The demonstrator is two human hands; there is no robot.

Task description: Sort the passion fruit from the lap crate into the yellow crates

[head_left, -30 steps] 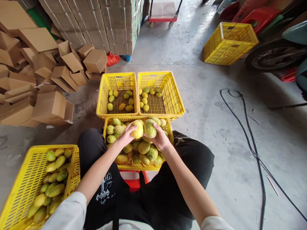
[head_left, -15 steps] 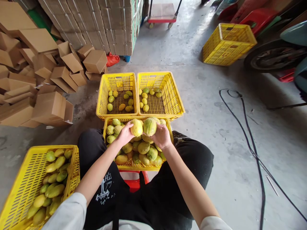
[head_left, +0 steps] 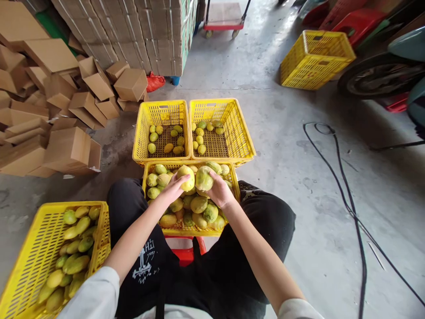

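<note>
So take the clock as centred on your hands: your left grip [head_left: 174, 188] is closed around a yellow fruit [head_left: 186, 178], thumb over the near side, and your right grip [head_left: 219, 190] is pinching a green-streaked fruit [head_left: 203, 179] the same way. Most of your fingers are tucked behind the fruit, so I can't make out how they're wrapped. The two fruits sit side by side in the middle, above the near crate [head_left: 190, 232], and I honestly can't tell whether they touch. Your hands also cover part of the fruit pile underneath. Peeking out at 6 o'clock is a red stool [head_left: 184, 256], mostly hidden by the crate and your legs. Toward 11 you've got the left far crate [head_left: 140, 133], toward 1 the right far crate [head_left: 245, 133], each with some fruit on the bottom; their near walls block a bit of the view. The side crate [head_left: 28, 252] at 8 is cut off by the picture edge, with your sleeve [head_left: 96, 290] over its corner. Out at 2, the motorbike [head_left: 365, 77] runs off the edge, and at 12 the trolley [head_left: 224, 15] loses its handle top.
</note>
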